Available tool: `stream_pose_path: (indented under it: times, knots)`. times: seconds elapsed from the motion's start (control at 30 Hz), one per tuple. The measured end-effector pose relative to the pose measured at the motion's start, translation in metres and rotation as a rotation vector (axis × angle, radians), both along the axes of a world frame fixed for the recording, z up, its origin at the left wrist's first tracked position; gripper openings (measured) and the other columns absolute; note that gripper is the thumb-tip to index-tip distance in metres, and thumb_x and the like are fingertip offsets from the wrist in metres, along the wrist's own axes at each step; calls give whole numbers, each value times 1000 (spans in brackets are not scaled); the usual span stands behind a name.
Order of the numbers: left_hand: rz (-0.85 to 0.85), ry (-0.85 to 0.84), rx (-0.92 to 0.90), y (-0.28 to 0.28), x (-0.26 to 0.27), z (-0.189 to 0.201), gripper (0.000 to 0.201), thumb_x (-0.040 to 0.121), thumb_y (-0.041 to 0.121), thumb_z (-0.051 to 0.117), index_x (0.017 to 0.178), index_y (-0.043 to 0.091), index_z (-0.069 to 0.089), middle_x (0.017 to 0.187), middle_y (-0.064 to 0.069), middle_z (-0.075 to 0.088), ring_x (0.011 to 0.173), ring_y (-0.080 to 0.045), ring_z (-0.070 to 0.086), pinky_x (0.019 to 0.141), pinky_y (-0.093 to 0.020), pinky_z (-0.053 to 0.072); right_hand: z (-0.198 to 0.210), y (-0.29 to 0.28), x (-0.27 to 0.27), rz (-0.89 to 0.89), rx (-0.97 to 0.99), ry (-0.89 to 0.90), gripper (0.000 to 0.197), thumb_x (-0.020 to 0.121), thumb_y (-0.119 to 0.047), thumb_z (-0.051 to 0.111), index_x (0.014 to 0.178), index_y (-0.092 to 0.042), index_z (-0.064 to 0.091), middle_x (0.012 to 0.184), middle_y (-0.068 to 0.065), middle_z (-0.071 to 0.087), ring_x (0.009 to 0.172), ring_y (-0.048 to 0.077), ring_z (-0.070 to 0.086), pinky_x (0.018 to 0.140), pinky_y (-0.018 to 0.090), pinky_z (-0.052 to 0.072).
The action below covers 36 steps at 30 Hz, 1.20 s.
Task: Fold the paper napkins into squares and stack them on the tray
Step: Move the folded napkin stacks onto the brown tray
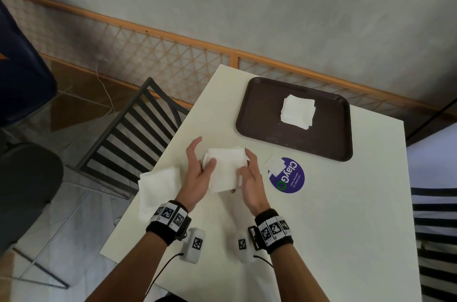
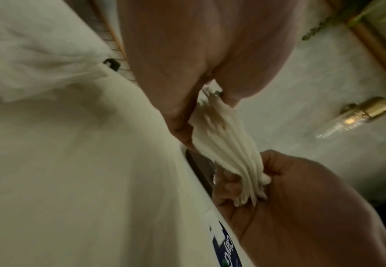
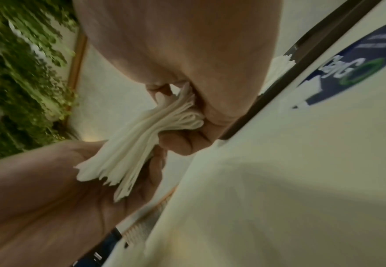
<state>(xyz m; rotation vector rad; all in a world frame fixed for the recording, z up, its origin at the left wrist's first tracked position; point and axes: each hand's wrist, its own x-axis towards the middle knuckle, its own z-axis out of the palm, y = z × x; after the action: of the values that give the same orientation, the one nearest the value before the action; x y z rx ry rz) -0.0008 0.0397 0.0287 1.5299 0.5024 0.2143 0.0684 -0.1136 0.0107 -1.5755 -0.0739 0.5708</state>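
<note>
While above table (image 1: 321, 215) | left hand (image 1: 197, 173), right hand (image 1: 251, 178) pinch napkin (image 1: 225, 170) (multi-layered)

1. A folded white napkin (image 1: 225, 169) (many layered edges showing) is held above the table near its left edge.
2. A stack of folded squares (image 1: 298, 111) sits near the brown tray's (image 1: 257, 123) far edge.
3. Loose white napkins (image 1: 158, 190) lie at the table's left edge.

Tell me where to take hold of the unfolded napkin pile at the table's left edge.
Judging from the head view, grip the unfolded napkin pile at its left edge, coming from the left: that side overhangs the table, so fingers can likely slip beneath the flat sheets.
</note>
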Motion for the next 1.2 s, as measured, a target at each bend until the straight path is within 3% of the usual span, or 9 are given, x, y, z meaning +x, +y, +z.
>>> stream_pose_path:
  times: [0.1, 0.17, 0.37, 0.53, 0.63, 0.77, 0.87, 1.07, 1.2]
  knots:
    - [-54, -4, 85, -10, 10, 12, 48, 115, 17, 45, 157, 36, 31, 154, 13, 42, 140, 3, 45, 124, -32, 39, 17, 3, 3, 22, 38, 32, 66, 104, -29, 42, 164, -48, 20, 119, 11, 71, 89, 31, 74, 55, 38, 55]
    - [-70, 2, 79, -13, 16, 15, 46, 116, 15, 43, 154, 38, 32, 153, 10, 41, 130, 9, 50, 116, -26, 44, 25, 2, 6, 55, 26, -12, 60, 115, -22, 38, 161, -50, 14, 115, 15, 73, 82, 34, 76, 54, 38, 56]
    - [1, 16, 163, -20, 33, 19, 45, 115, 13, 43, 146, 45, 40, 139, 21, 52, 116, 13, 55, 107, -31, 49, 36, -17, 18, 75, -104, -259, 28, 115, -7, 35, 133, -29, 38, 69, 2, 61, 50, 9, 57, 49, 30, 51]
    - [124, 78, 236, -34, 70, 24, 37, 112, 15, 49, 134, 45, 52, 99, -2, 68, 91, -26, 68, 83, -45, 61, 34, -48, 51, 166, -247, -351, 19, 119, -20, 39, 120, -24, 58, 94, -6, 64, 70, 3, 59, 56, 24, 51]
    - [191, 66, 220, -35, 89, 26, 40, 104, 3, 60, 128, 36, 62, 115, 3, 67, 101, -15, 69, 85, -26, 57, 31, -78, 106, 95, -341, -434, 18, 117, -18, 43, 124, -25, 59, 95, -7, 65, 64, 3, 52, 61, 35, 48]
    - [135, 29, 276, -31, 90, 26, 32, 104, 4, 62, 117, 32, 69, 122, 13, 68, 106, -1, 67, 82, -11, 53, 47, -110, 199, 12, -374, -383, 24, 114, -11, 48, 134, -22, 57, 103, 18, 69, 67, 11, 52, 60, 29, 49]
    - [104, 54, 328, -26, 79, 17, 29, 103, 1, 64, 109, 28, 73, 120, 15, 73, 106, 5, 66, 84, -11, 53, 55, -117, 269, -30, -326, -342, 28, 111, -3, 47, 134, -17, 56, 105, 5, 61, 81, 14, 56, 66, 20, 52]
    - [101, 118, 350, -13, 55, 5, 28, 102, 1, 65, 105, 27, 74, 115, 14, 76, 104, 7, 67, 80, -7, 53, 11, -120, 347, 161, -689, -153, 36, 104, -1, 47, 137, -14, 46, 110, 16, 60, 91, 27, 61, 81, 39, 51]
    - [116, 129, 338, 2, 40, 4, 28, 102, 2, 65, 105, 27, 75, 112, 19, 76, 105, 6, 68, 82, -7, 54, 21, -107, 348, 73, -576, -159, 37, 103, 2, 44, 137, -13, 45, 102, 9, 54, 83, 20, 54, 71, 35, 46]
